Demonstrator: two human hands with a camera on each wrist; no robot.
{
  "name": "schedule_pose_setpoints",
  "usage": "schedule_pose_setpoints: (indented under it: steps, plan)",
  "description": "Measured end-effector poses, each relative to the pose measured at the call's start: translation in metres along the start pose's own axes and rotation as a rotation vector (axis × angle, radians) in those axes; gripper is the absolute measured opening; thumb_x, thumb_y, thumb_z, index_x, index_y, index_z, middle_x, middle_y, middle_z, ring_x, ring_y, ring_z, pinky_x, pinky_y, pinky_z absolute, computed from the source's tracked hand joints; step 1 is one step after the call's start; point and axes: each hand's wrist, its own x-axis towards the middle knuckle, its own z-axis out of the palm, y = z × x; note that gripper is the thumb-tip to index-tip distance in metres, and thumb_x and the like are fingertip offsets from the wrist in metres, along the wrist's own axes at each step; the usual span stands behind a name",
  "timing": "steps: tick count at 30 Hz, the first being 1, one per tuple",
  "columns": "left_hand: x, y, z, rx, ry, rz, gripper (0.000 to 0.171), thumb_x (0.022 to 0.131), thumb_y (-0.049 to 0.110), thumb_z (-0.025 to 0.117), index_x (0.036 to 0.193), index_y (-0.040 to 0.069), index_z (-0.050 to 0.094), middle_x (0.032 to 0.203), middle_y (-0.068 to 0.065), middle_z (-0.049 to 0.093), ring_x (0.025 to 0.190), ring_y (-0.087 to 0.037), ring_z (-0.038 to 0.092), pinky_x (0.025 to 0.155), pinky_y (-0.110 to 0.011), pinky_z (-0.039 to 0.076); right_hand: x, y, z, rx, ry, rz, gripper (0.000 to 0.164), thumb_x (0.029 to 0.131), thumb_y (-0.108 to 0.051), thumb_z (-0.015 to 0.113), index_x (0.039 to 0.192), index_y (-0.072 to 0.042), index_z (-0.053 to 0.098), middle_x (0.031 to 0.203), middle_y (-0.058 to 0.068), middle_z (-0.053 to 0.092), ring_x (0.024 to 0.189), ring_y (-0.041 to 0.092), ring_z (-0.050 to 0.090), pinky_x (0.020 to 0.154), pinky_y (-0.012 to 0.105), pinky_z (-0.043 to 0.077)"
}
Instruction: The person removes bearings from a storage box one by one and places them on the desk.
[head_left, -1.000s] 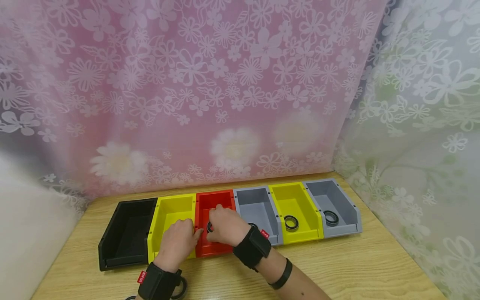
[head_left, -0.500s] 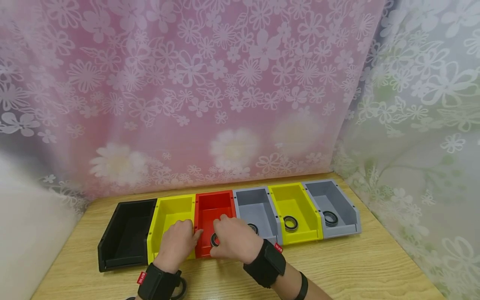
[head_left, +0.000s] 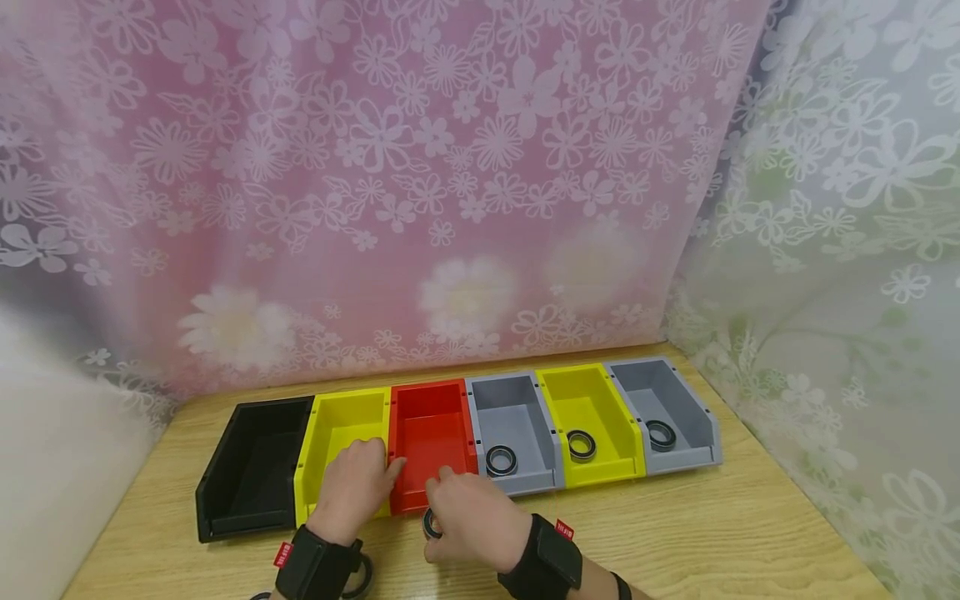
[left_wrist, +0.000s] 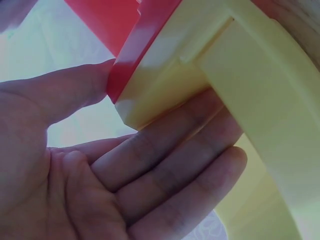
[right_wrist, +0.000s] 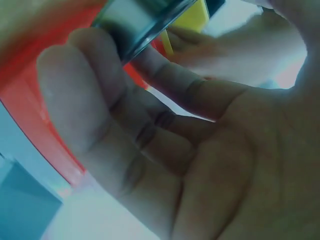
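Observation:
My right hand (head_left: pixel 476 515) pinches a black-and-silver ball bearing (head_left: pixel 431 523) just in front of the red bin (head_left: pixel 431 446). In the right wrist view the bearing (right_wrist: pixel 142 22) shows edge-on at the fingertips. My left hand (head_left: pixel 354 485) grips the adjoining walls of the left yellow bin (head_left: pixel 352 408) and the red bin. Its thumb presses the red edge in the left wrist view, while the fingers (left_wrist: pixel 175 170) lie against the yellow bin (left_wrist: pixel 250 85). Part of the yellow bin is hidden behind this hand in the head view.
The row also has a black bin (head_left: pixel 258 458), a grey bin (head_left: pixel 517 408), a second yellow bin (head_left: pixel 581 396) and another grey bin (head_left: pixel 652 387). Bearings lie in the three right-hand bins. Another bearing (head_left: pixel 363 577) lies on the wooden table (head_left: pixel 675 533) by my left wrist.
My right hand has drawn the bearing out of the red bin toward the front edge, moving nearer and slightly right. The left hand has stayed where it was.

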Motion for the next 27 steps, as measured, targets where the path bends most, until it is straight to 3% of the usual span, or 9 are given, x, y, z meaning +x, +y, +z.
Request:
schedule_pose_setpoints:
  steps: [7,11,15,27]
  plan:
    - [0.001,0.0,0.0,-0.007,-0.014,-0.014,0.029,0.093,0.022,0.078,0.083,-0.002,0.064,0.058,-0.003,0.043,0.048,-0.018,0.045,0.049,-0.028,0.036,0.004,0.003,0.026,0.008,-0.071,-0.028,0.046,0.076,-0.038,0.086,0.111,-0.01,0.073,0.099,0.0,0.069,0.066,0.009,0.053,0.065,0.024,0.05]
    - [0.001,-0.001,0.001,-0.008,-0.009,-0.013,0.029,0.093,0.022,0.079,0.085,-0.003,0.065,0.058,-0.004,0.043,0.048,-0.018,0.045,0.049,-0.028,0.036,0.005,0.004,0.036,0.02,-0.089,-0.031,0.046,0.075,-0.036,0.086,0.111,-0.011,0.072,0.089,-0.004,0.064,0.066,0.009,0.051,0.063,0.023,0.047]
    - [0.001,0.0,0.001,-0.009,-0.001,-0.004,0.028,0.092,0.021,0.079,0.085,-0.003,0.065,0.057,-0.003,0.043,0.047,-0.018,0.044,0.049,-0.028,0.036,0.007,0.004,0.041,0.004,-0.091,-0.039,0.044,0.073,-0.036,0.086,0.107,-0.013,0.071,0.079,-0.006,0.054,0.064,0.01,0.048,0.061,0.023,0.043]
    - [0.001,0.0,0.001,-0.017,-0.005,-0.01,0.028,0.092,0.021,0.079,0.088,-0.004,0.066,0.057,-0.004,0.044,0.047,-0.018,0.044,0.049,-0.027,0.037,0.005,0.001,0.046,-0.017,-0.071,-0.043,0.044,0.072,-0.036,0.087,0.105,-0.014,0.068,0.077,-0.005,0.052,0.063,0.01,0.047,0.059,0.023,0.042]
